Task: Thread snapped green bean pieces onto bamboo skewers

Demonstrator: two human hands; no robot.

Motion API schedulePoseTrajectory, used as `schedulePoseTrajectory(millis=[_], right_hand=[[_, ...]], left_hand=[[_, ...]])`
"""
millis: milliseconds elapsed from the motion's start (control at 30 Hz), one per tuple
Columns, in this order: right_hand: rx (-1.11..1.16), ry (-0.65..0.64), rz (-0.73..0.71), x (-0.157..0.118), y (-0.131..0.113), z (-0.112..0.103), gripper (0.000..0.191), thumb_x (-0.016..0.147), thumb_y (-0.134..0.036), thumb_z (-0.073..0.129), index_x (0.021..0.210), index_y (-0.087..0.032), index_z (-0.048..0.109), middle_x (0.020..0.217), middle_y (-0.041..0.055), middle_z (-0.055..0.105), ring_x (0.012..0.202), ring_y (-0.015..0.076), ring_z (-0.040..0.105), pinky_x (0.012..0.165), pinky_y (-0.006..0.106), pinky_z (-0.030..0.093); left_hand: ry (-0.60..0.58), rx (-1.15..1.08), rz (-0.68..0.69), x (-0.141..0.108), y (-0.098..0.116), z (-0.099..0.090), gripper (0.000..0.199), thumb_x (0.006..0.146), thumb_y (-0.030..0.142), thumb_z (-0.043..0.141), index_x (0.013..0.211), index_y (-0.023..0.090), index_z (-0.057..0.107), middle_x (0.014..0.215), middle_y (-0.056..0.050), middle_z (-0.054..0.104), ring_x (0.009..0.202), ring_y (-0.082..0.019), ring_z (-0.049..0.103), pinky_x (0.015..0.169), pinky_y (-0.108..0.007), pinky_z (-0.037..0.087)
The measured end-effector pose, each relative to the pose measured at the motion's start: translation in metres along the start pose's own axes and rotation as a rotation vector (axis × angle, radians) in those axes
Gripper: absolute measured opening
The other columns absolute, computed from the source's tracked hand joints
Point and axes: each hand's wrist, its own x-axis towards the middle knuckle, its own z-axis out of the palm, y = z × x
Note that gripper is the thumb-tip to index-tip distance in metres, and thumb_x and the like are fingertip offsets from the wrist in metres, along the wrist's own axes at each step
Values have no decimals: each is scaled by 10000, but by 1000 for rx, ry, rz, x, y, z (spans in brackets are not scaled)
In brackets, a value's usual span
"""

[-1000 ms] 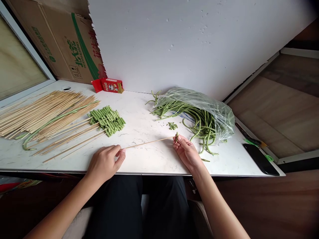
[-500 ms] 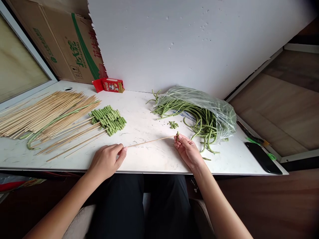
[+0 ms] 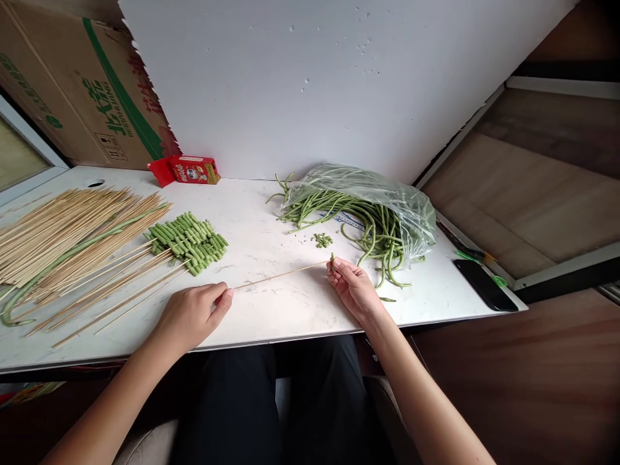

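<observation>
Bamboo skewer [image 3: 281,274] over table [image 3: 271,313]; left hand [image 3: 194,313] pinches its 9 o'clock end, right hand [image 3: 353,287] grips bean piece [image 3: 332,258] at 3 o'clock end. View swung, grips unchanged: no visible advance. Bean skewers [image 3: 186,240] at 10 o'clock.

Your stick [image 3: 278,277] is thin, tan and basically straight, angling a bit away from you between your left grip [image 3: 194,315] and right grip [image 3: 356,290]. Bean bit [image 3: 332,258] is short, green, crosswise at its right end; can't tell if it's pierced.
</observation>
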Motion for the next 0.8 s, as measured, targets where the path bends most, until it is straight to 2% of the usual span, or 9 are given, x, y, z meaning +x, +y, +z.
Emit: schedulePoseTrajectory(millis=[400, 600, 800], right_hand=[[-72, 63, -16, 0, 0, 3, 266, 723, -410, 976, 854, -221, 842, 855, 31, 759, 753, 148, 627, 729, 298, 551], [-50, 72, -20, -1, 0, 6, 257, 712, -385, 986, 852, -220, 849, 852, 24, 754, 769, 135, 628, 731, 266, 561], [-64, 68, -47, 0, 2, 5, 261, 711, -413, 984, 828, -226, 844, 831, 32, 750, 790, 156, 646, 745, 295, 565]], left_hand=[[54, 16, 32, 0, 1, 1, 407, 1076, 427, 399, 745, 229, 526, 627, 0, 602, 580, -176, 540, 596, -325, 256], [36, -9, 27, -1, 0, 0, 407, 1080, 423, 399, 752, 229, 541, 649, -6, 622, 593, -182, 551, 591, -329, 240], [19, 2, 11, -1, -1, 2, 396, 1086, 388, 388, 765, 231, 560, 679, -20, 652, 626, -196, 571, 603, -332, 224]])
